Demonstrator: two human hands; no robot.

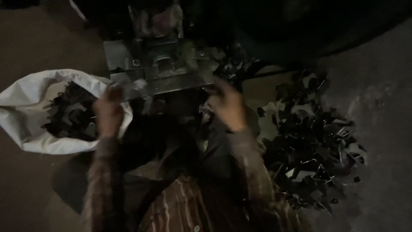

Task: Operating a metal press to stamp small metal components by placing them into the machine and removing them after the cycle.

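Dim, blurry head view, looking down at a person seated on the floor w/ a small metal press [161,64] straight ahead.

Left hand [109,112] is raised at the press's front left corner, just over the right lip of a white sack [25,111]. Fingers curl up toward a pale, blurred piece [128,86] at the press edge; looks like it's pinched at the fingertips, but too smeared to be sure. Can't tell grip for certain.

Right hand [227,105] is up at the press's front right corner, back of hand to camera, fingers bent in toward the plate. Whether it's holding anything: can't tell, fingertips lost in dark and blur.

Sack lies open on the floor to the left, mouth facing right, part full of dark cut pieces [71,114]. Left hand is touching or right beside its rim; not clear which.

To the right, a big loose pile of dark scrap [315,141] is spread on the floor, some bits glinting at the edges. It runs from near the press's right side down past the right forearm. Some lies on a paler sheet [257,92] by the press.

Both sleeves [249,159] are striped/checked, brownish. Striped shirt front shows at bottom centre. Floor [377,99] is bare grey concrete.
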